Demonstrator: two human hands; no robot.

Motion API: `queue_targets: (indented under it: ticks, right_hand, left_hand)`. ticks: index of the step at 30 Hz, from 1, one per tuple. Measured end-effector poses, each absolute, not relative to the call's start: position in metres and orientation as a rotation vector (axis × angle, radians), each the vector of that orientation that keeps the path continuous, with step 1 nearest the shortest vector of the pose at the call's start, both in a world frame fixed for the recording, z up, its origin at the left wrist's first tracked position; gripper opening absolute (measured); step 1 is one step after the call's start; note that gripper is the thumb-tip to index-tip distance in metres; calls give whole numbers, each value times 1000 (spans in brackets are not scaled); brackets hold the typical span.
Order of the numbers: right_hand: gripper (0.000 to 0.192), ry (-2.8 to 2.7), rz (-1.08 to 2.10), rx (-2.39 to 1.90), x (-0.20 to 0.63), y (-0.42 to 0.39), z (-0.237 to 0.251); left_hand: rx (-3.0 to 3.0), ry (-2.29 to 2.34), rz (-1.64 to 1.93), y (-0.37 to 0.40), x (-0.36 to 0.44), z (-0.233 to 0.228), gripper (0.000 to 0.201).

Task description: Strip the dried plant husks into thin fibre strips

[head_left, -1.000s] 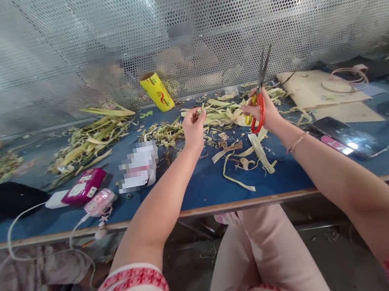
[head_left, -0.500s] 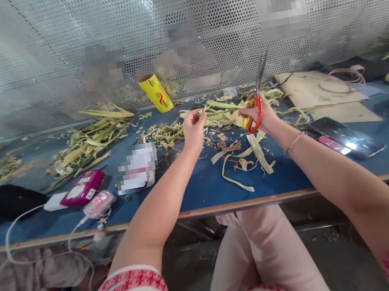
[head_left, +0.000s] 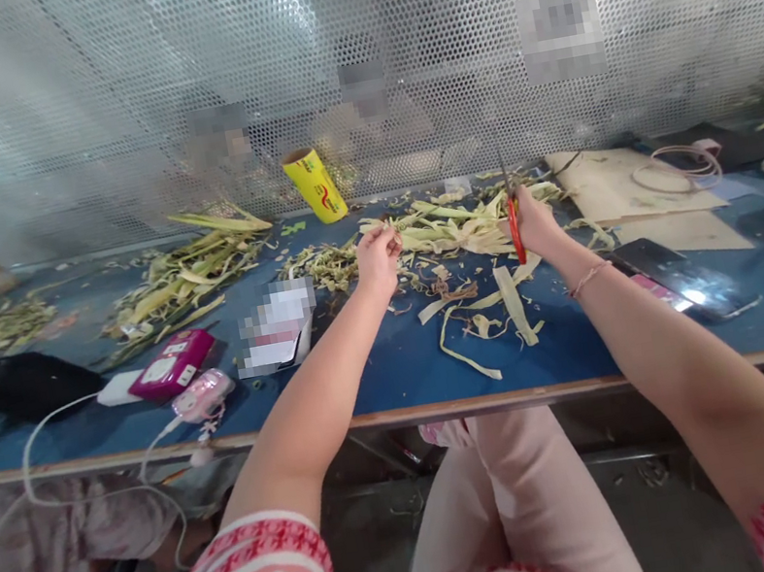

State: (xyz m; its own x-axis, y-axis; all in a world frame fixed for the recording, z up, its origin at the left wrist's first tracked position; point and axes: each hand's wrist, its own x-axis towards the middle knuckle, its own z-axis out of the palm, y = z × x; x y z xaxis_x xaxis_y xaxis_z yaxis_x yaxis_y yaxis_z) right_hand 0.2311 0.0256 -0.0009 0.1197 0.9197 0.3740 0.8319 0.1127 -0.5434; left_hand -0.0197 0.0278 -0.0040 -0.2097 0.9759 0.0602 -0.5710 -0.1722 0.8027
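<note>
Now, scissors [head_left: 517, 228]: turned edge-on, points up, gripped by the right hand [head_left: 537, 217]; blade gap no longer readable.
Left hand [head_left: 379, 257]: fingertips drawn close, any pinch unclear.
Husk strips [head_left: 451, 232]: between both hands, toward the back edge of the worktop [head_left: 399, 382].

On the counter [head_left: 399, 383] before the panel [head_left: 428, 41], plant strips [head_left: 466, 237] lie between the left hand [head_left: 379, 257] and the right hand [head_left: 536, 219] — scissors [head_left: 516, 233] in the latter — with a tube [head_left: 316, 187] behind to the left, a box [head_left: 172, 366] farther left, nearer the front, and a phone [head_left: 680, 278] at right before some sheets [head_left: 687, 234].
</note>
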Motion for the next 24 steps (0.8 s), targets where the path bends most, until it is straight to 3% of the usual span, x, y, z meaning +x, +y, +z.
queue_targets:
  ticks: [5,12,24]
  right_hand:
    - [37,-2032,-97,-1803,218,6,9]
    - [54,-2090,-7,-1789,200,-2,9]
    - [52,-2116,-2,-1629,186,-11,11]
  left_hand:
    - [631,795,1646,27,-21,-2,19]
    - [692,714,1529,20,-13,-4,25]
    - [982,735,1304,9,-6,-10,30]
